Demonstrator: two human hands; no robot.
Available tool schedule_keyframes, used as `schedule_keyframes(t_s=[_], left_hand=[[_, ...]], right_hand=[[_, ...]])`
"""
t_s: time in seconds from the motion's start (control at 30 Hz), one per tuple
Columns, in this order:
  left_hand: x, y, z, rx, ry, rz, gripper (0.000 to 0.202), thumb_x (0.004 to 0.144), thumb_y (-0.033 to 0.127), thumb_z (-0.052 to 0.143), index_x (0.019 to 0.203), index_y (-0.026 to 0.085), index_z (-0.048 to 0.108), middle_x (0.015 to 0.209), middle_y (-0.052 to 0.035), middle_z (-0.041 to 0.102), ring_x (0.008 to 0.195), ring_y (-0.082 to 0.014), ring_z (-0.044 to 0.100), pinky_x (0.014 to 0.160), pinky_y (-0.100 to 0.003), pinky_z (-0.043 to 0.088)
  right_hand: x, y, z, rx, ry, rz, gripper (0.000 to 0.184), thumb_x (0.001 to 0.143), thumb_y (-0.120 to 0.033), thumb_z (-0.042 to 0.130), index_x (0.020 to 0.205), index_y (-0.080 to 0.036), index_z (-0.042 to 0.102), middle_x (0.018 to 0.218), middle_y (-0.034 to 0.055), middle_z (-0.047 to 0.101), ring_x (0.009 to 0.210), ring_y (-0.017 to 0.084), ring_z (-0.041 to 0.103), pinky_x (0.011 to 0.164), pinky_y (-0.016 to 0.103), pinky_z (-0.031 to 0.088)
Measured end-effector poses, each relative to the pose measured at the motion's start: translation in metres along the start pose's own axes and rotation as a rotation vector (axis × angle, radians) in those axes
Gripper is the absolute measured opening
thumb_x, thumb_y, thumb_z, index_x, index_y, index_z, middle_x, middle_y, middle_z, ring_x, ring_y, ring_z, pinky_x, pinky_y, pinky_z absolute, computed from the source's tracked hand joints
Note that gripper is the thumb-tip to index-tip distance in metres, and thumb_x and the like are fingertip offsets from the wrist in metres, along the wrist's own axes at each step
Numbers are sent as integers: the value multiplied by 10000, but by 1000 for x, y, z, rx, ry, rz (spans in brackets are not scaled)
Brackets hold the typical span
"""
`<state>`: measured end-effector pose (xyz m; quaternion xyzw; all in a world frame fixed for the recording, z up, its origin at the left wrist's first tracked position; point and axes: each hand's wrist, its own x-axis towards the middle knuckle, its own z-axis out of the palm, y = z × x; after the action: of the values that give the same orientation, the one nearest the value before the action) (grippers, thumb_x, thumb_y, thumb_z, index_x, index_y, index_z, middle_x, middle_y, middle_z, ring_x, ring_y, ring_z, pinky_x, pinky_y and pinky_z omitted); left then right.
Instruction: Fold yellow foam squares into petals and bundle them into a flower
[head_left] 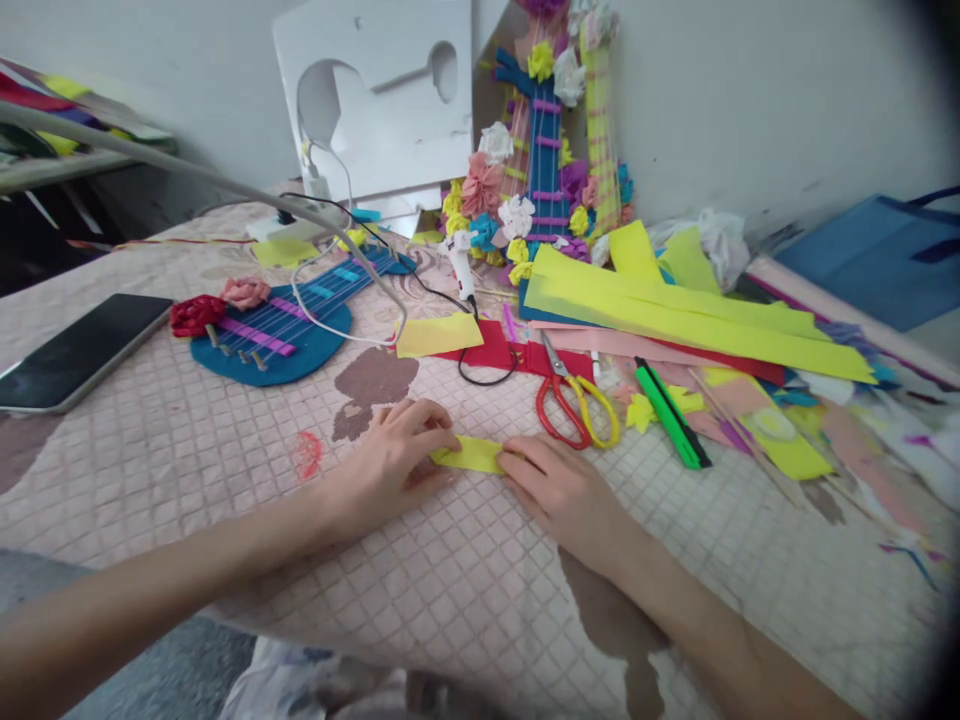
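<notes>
Strip of yellow paper (472,456) sits left of the scissors (562,370), a little nearer the wearer, stretched sideways between both hands, low over the pale, grid-patterned tabletop (450,600); contact with the surface cannot be judged. Left hand (409,455): thumb and fingers pinched on the strip's left end. Right hand (559,490): fingers closed on its right end, just in front of the scissors' red loop. Hands are apart, a short span of yellow visible between them. Scissors themselves: one red and one yellow handle, loops toward the wearer, blade tips over red paper (491,345). Just right of the scissors: a green cutter (673,418), laid at a slant. Behind and right of the scissors: long yellow sheets (675,310), overlapping pink and red pieces. Behind and left of the scissors: a white glue gun (459,265), nozzle up. Farther left of the scissors: a blue guitar-shaped craft (289,329) with strings, purple bars, and red and pink paper flowers; beyond it, at far left, a dark-screened phone (82,350). Well behind the scissors: an upright blue guitar neck (546,160) among paper flowers, beside a white board (390,130) with cut-outs.
</notes>
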<state>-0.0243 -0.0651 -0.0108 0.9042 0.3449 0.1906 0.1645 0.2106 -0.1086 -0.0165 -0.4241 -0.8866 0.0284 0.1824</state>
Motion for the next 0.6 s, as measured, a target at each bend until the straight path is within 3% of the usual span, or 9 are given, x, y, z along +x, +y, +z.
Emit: schedule_keyframes(t_s=[0.3, 0.6], left_hand=[[-2, -8, -4, 160, -59, 180, 234, 918, 142, 421, 1049, 209, 603, 1066, -64, 589, 971, -203, 521, 839, -378, 385], [12, -5, -3, -56, -3, -35, 90, 849, 156, 512, 840, 161, 601, 866, -38, 613, 792, -160, 559, 732, -306, 432]], right_hand=[[-1, 4, 0, -86, 22, -47, 225, 899, -142, 448, 1023, -186, 630, 1011, 103, 640, 935, 226, 597, 799, 396, 522], [2, 7, 1, 114, 17, 95, 185, 894, -141, 439, 1007, -182, 579, 1021, 81, 601, 919, 191, 584, 804, 360, 515]])
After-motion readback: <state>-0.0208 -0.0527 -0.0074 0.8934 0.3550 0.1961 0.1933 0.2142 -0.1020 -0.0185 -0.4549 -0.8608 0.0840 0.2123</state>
